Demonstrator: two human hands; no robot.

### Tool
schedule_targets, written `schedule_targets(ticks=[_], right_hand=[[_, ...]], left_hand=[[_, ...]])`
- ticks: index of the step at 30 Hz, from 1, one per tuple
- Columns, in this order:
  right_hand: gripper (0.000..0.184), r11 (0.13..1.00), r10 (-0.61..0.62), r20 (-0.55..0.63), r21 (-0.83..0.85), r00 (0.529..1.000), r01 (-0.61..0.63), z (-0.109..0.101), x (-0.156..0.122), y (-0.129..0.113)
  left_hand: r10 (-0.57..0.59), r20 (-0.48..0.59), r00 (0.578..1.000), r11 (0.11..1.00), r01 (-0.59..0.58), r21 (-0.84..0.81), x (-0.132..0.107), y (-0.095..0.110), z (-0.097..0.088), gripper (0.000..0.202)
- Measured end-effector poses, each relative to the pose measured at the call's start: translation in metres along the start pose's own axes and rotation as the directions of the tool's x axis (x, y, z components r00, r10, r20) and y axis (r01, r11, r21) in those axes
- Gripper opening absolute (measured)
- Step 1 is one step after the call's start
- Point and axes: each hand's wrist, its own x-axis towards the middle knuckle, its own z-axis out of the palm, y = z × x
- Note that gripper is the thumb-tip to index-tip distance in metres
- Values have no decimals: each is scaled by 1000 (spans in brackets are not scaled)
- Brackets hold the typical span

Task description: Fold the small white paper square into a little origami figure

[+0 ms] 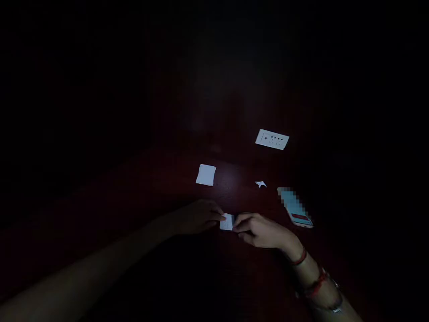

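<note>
Between my hands lies a small white piece of paper (227, 222), with creases faintly visible on it. My left hand (200, 217), in deep shadow, holds the paper's left side with its fingertips. At the right edge, the thumb and fingers of my right hand (258, 230) are closed in a pinch on the paper, hiding that edge. A stack of square white paper (206, 175) sits a little beyond my left hand. Past my right hand rests a small folded paper figure (260, 184).
A phone (295, 208) with a lit, partly blurred screen lies to the right of my right hand. Farther back, a white socket plate (272, 139) is set in the dark reddish table (231, 179). Darkness hides the surroundings.
</note>
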Motion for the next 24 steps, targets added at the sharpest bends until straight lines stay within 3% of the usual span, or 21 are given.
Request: schedule_targets(ticks=[4,10,17,24], right_hand=[[16,998,-29,11,61,1000,28,-5,-1,6],[21,996,89,-226,38,970,-83,5,5,21],[30,990,137,-237,62,962,-125,19,12,25],[24,978,190,-253,137,949,-159,23,17,28]], left_hand=[[-35,30,999,999,35,-4,1,5,-4,33],[-39,107,994,999,40,-12,-1,2,-6,42],[-32,15,999,994,30,103,3,5,-2,38],[-17,25,1000,977,11,213,5,5,2,41]])
